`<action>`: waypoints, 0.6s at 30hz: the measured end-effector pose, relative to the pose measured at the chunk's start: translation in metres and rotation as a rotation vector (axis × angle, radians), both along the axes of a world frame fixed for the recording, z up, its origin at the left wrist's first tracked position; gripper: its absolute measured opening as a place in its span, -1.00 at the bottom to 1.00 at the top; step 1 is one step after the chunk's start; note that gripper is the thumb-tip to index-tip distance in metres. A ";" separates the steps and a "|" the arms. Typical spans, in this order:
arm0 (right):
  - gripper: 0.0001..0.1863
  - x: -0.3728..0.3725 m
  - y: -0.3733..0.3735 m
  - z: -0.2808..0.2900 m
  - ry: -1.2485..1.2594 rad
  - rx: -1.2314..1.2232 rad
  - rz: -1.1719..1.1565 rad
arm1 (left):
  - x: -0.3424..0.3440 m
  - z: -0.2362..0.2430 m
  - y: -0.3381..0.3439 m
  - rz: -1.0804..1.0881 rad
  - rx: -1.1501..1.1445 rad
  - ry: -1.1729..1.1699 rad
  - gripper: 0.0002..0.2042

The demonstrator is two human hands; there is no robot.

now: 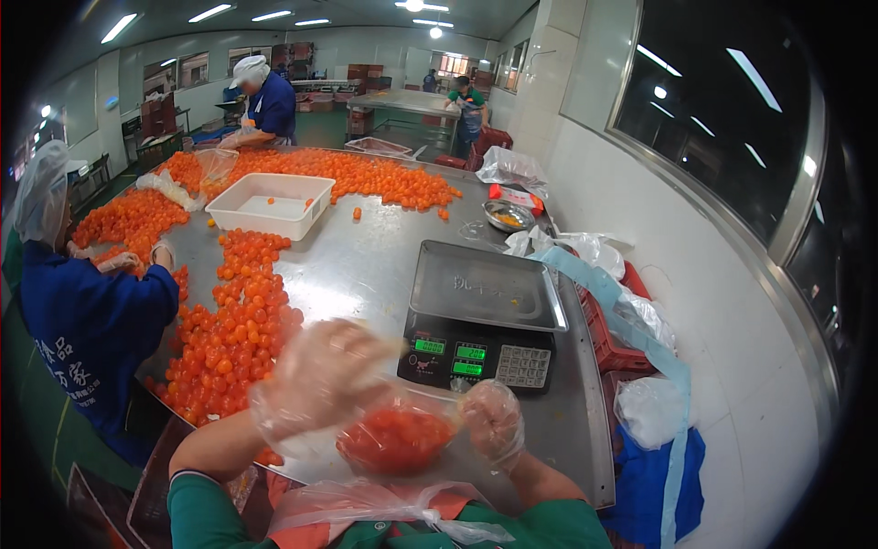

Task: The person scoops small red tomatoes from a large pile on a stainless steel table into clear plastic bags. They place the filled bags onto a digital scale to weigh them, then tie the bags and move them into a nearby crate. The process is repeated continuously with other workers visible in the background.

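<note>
Clear plastic forms a bag [395,443] holding small orange-red fruit [402,430]; in the head view, it sits at the near edge of the metal table [352,252], in front of the scale [485,302]. The right hand [492,423] has its gloved fingers curled together, seemingly clamped on the bag's edge. The left hand [337,368] blurs above the bag; I cannot tell whether its fingers are apart. A firm edge grip and gentle handling should limit spills and bruising. The scale shows green-lit digits, handwriting and printed keys; a co-worker's blue jacket [101,297] bears pale lettering.
</note>
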State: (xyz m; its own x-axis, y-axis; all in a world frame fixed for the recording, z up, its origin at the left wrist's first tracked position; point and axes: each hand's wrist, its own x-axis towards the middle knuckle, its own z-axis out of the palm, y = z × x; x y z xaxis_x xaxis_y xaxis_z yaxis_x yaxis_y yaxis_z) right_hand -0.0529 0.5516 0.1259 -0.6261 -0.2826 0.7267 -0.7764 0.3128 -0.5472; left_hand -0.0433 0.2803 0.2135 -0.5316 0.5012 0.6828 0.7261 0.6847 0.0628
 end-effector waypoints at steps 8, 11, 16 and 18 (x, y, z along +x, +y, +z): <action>-0.95 0.011 -0.011 0.015 0.091 0.074 0.024 | -0.012 -0.028 0.055 -0.249 -0.262 -0.055 -0.88; -0.92 0.008 -0.004 0.003 0.125 0.047 -0.058 | -0.023 -0.028 0.070 -0.404 -0.169 -0.063 -0.88; -0.90 0.002 -0.009 -0.004 0.186 0.042 -0.035 | -0.024 -0.033 0.074 -0.417 -0.078 -0.145 -0.89; -0.90 0.001 -0.013 -0.002 0.204 0.063 -0.012 | -0.023 -0.035 0.071 -0.407 -0.068 -0.145 -0.89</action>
